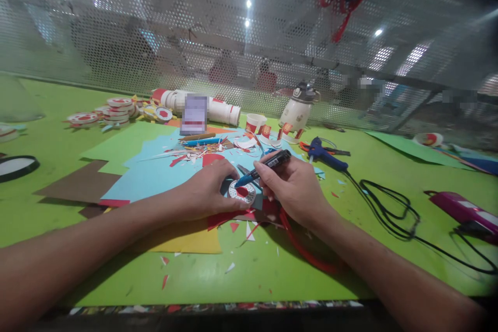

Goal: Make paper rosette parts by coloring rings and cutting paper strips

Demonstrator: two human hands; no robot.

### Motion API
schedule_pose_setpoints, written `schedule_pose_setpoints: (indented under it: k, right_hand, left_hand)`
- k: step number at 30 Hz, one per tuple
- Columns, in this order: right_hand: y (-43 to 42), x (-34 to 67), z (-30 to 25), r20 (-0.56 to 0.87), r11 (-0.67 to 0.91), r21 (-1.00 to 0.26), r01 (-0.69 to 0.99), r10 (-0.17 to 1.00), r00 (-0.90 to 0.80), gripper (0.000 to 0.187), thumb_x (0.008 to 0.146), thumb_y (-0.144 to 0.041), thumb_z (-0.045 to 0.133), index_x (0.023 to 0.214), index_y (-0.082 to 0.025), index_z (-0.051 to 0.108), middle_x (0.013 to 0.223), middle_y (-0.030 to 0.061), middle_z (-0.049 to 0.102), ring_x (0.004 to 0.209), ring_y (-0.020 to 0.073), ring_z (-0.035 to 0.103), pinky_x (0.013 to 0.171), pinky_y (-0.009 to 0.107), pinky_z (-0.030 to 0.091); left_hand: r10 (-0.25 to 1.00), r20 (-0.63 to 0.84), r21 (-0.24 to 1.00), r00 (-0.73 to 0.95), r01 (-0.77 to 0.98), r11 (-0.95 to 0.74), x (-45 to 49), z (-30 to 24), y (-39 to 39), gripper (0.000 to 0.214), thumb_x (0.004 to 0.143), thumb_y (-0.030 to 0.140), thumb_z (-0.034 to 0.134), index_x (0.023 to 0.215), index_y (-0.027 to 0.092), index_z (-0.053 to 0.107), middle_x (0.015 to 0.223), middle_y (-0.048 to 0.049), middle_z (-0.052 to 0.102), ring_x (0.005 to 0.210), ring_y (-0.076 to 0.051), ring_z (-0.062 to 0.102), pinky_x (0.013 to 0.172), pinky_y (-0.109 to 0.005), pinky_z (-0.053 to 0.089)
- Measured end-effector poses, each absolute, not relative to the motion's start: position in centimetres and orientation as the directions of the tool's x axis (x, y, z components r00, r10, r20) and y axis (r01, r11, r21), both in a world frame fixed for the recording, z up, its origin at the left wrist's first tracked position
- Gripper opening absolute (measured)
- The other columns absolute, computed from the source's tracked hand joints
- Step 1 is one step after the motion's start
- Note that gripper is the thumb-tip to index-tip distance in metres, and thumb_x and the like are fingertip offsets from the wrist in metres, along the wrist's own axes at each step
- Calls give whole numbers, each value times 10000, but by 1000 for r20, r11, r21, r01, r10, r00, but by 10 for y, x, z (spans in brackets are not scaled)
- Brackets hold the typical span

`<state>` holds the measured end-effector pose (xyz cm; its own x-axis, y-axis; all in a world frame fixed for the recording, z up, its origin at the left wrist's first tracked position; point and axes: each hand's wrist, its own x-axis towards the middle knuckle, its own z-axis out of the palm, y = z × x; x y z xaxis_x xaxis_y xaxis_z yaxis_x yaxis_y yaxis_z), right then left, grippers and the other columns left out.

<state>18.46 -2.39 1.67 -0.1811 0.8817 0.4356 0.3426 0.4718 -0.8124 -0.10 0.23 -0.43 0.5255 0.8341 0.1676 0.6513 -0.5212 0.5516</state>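
Observation:
My left hand (208, 187) is closed on a small round paper piece (241, 193), with thumb and fingers at its edge. The piece is white with a red centre and dark dots around its ring. My right hand (295, 181) grips a blue marker (270, 165) with a dark rear end. Its tip is at the upper edge of the ring; whether it touches cannot be made out. Grey blades, like those of scissors (244, 170), lie just behind the piece, partly hidden by my right hand. Under my hands are layered light blue paper (155, 176) and red scraps.
Finished-looking round pieces (119, 106) are stacked at the back left, near white paper cups (225, 110) and a phone (194, 114). A bottle (298, 106) stands behind. On the right lie a blue glue gun (327, 155), its black cord, and a magenta tool (462, 210).

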Motion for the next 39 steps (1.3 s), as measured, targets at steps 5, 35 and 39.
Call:
schedule_pose_setpoints:
  k: [5, 35, 39]
  right_hand:
    - [-24, 184, 16, 433, 472, -809, 350, 881, -188, 186, 855, -318, 599, 746, -170, 573, 549, -52, 537, 427, 81, 477, 423, 220, 396]
    - [-24, 188, 22, 504, 493, -802, 339, 862, -60, 294, 835, -354, 636, 624, -188, 516, 486, -48, 533, 397, 89, 487, 399, 222, 396]
    - [-23, 189, 18, 473, 463, -798, 386, 878, -75, 316, 843, -379, 621, 614, -195, 505, 487, -45, 528, 409, 93, 475, 402, 226, 379]
  left_hand:
    - [840, 160, 551, 518, 659, -512, -2, -5, 2, 493, 678, 536, 657, 981, 154, 585, 926, -64, 586, 798, -216, 542, 660, -315, 413]
    - [851, 154, 549, 502, 673, -496, 0, -4, 1, 517, 674, 569, 659, 995, 172, 577, 990, -73, 599, 898, -252, 560, 743, -343, 437]
    - [850, 156, 544, 504, 674, -500, 0, -4, 1, 529, 675, 570, 658, 1016, 174, 574, 996, -71, 599, 876, -242, 561, 739, -344, 439]
